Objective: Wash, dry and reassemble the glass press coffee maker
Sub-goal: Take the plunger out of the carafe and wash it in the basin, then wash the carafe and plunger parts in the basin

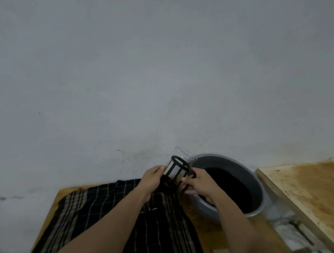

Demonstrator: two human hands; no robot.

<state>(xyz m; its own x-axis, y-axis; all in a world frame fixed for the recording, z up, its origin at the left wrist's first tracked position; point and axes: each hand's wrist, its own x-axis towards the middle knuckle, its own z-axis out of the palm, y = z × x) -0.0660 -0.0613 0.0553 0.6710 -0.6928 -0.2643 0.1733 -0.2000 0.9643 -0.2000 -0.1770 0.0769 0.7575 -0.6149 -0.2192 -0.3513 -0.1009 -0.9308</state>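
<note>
Over on the left side of the desk [56, 199]: dark striped cloth [103, 217] spread out flat, looks like the drying spot. Soft landing there at least, if anything drops that way.

Just above its far edge, left hand [152, 178] curled round the lower part of the black frame [175, 172], thumb up against a strut. Grip pinching the frame, not the glass itself.

Dead centre, held up in the air and tilted away toward the wall: glass beaker [184, 154] sitting inside that frame, clear rim poking out the top. Probably the reassembly bit, seating glass into holder. Can't tell how far in, or whether still wet.

Right of that, right hand [198, 183] wrapped round the other side of the frame near the handle, fingers curled under. So both grips closed on plastic, nothing closed round the beaker directly.

Main worry: tilted like that, glass slipping out the open end if loose in the frame, especially with wet fingers. Also forcing it in crooked = cracked wall.

Further right, grey basin [257, 185] full of dark water, just beside the right wrist. Easy to knock with an elbow, or dunk the thing again.

Far right, stained wooden board [307, 183], out of the way.
</note>
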